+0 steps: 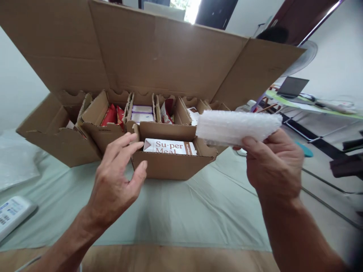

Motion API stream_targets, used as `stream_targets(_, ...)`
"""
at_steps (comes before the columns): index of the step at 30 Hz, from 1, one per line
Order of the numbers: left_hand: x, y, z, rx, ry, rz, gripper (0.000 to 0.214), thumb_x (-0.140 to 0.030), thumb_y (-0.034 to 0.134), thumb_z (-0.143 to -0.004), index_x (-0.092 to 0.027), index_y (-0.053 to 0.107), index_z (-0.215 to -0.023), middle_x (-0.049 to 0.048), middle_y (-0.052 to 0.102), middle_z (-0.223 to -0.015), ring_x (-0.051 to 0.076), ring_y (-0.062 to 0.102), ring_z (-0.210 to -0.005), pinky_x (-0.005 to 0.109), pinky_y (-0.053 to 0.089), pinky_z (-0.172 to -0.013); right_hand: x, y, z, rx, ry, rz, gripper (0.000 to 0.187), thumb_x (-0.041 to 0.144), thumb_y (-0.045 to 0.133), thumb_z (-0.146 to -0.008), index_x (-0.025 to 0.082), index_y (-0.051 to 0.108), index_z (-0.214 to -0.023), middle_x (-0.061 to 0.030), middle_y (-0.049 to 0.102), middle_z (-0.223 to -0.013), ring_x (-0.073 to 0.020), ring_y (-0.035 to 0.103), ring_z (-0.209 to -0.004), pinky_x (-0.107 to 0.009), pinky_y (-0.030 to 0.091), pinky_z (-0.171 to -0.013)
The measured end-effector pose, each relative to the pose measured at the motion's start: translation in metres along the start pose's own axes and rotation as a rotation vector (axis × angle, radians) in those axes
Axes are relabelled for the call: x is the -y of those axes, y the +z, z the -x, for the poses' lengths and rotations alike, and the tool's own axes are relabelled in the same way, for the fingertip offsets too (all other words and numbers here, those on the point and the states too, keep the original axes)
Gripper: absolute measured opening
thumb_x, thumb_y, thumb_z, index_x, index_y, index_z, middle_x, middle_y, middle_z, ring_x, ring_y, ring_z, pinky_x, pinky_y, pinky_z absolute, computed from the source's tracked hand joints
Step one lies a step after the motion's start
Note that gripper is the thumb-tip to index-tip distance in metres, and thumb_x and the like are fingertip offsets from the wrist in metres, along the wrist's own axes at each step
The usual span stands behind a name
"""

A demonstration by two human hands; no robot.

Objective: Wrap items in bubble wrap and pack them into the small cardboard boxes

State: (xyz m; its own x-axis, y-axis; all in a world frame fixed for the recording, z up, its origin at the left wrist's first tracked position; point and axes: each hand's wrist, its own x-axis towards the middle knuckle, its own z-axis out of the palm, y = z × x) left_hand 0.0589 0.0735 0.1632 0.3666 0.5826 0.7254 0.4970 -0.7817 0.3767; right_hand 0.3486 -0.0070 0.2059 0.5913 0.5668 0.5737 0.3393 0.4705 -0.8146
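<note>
My right hand [273, 166] grips a folded sheet of white bubble wrap [236, 126] and holds it level above the right end of an open cardboard box [170, 164]. My left hand [116, 181] is open, its fingers spread and curled just in front of the box's near wall, touching nothing. A white carton printed "Su-per Meal" [169, 147] lies in the front compartment between my hands. Behind it, cardboard dividers hold red packets [112, 115] and white and purple cartons [141, 112].
The box's large flaps [159, 53] stand up behind and fold out to the left. It rests on a pale green cloth [181, 215] over a wooden surface. A white device [13, 215] lies at the left. A desk with a laptop [292, 87] stands at the right.
</note>
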Motion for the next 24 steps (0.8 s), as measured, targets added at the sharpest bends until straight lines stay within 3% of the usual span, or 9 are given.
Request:
stream_targets(4,-0.009,0.002,-0.026,0.193,-0.071,-0.049,0.038,-0.032,0.055,-0.094,-0.014,0.062,-0.127,0.0165,0.066,-0.136,0.033,0.065,-0.123,0.050,0.053,-0.104,-0.027,0.003,0.009,-0.103,0.125,-0.114,0.024,0.033,0.083,-0.071,0.024,0.070,-0.088,0.0015,0.072,-0.096,-0.0121,0.063,-0.080,-0.023,0.050,-0.063)
stream_targets(8,-0.017,0.015,-0.044,0.529,-0.085,-0.340,0.039,-0.038,0.049,-0.096,-0.011,0.065,-0.118,0.0231,0.072,-0.120,0.043,0.066,-0.115,0.057,0.053,-0.094,-0.051,0.004,0.024,-0.057,0.321,-0.191,0.030,0.044,0.081,-0.076,0.026,0.065,-0.095,0.0014,0.072,-0.109,-0.0141,0.067,-0.090,-0.025,0.054,-0.070)
stream_targets(12,-0.019,0.022,-0.059,0.793,-0.192,-0.417,0.059,-0.059,0.039,-0.096,-0.015,0.057,-0.132,0.0206,0.074,-0.111,0.045,0.069,-0.104,0.060,0.051,-0.088,-0.060,0.008,0.034,-0.037,0.413,-0.256,0.038,0.052,0.080,-0.077,0.026,0.063,-0.099,0.0008,0.073,-0.108,-0.0157,0.068,-0.089,-0.028,0.056,-0.069)
stream_targets(15,-0.012,0.021,-0.069,0.849,-0.253,-0.304,0.076,-0.071,0.044,-0.088,-0.020,0.051,-0.143,0.0169,0.074,-0.117,0.043,0.068,-0.110,0.054,0.050,-0.091,-0.060,0.009,0.037,-0.041,0.458,-0.297,0.042,0.056,0.080,-0.075,0.026,0.060,-0.097,0.0003,0.074,-0.106,-0.0177,0.070,-0.088,-0.031,0.059,-0.070)
stream_targets(18,0.000,0.021,-0.074,0.837,-0.294,-0.201,0.081,-0.071,0.051,-0.083,-0.022,0.048,-0.149,0.0143,0.073,-0.125,0.040,0.066,-0.118,0.049,0.049,-0.095,-0.060,0.007,0.039,-0.032,0.475,-0.315,0.041,0.056,0.079,-0.076,0.026,0.058,-0.095,0.0004,0.074,-0.106,-0.0183,0.072,-0.088,-0.033,0.061,-0.073)
stream_targets(24,0.004,0.026,-0.070,0.815,-0.288,-0.071,0.077,-0.066,0.056,-0.082,-0.024,0.053,-0.146,0.0103,0.073,-0.126,0.033,0.071,-0.100,0.041,0.053,-0.082,-0.063,0.005,0.041,-0.013,0.460,-0.286,0.040,0.056,0.075,-0.081,0.027,0.062,-0.105,-0.0009,0.074,-0.114,-0.0186,0.072,-0.092,-0.032,0.060,-0.073)
